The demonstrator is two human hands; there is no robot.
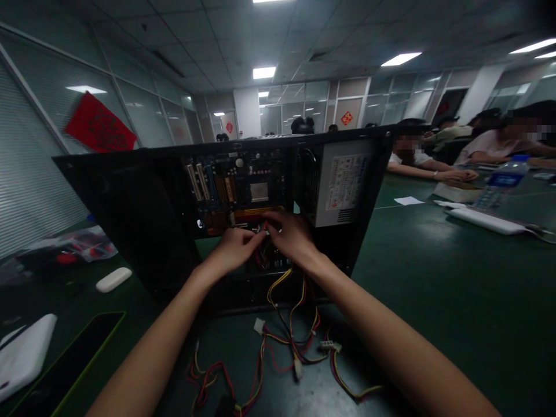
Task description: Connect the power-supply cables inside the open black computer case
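Note:
An opened black computer case (pixel 130 220) lies with its inside facing me. Inside it are the motherboard (pixel 238 179) and the silver power supply (pixel 341 185), which has a label. My left hand (pixel 234 249) and my right hand (pixel 293 237) meet at the lower edge of the motherboard. Their fingertips pinch closed on a thin cable (pixel 263 226) with a red strand; its end is mostly hidden by the fingers. Just below the hands is a dark bundle of wires (pixel 262 256). Yellow, red and black power cables (pixel 293 324) with white connectors trail out onto the table.
On the green table (pixel 434 289) to the left are a white oval object (pixel 113 280), a white box-like item (pixel 28 353), a dark flat panel (pixel 78 359) and a plastic bag (pixel 69 249). A water bottle (pixel 501 182) stands right, near seated people.

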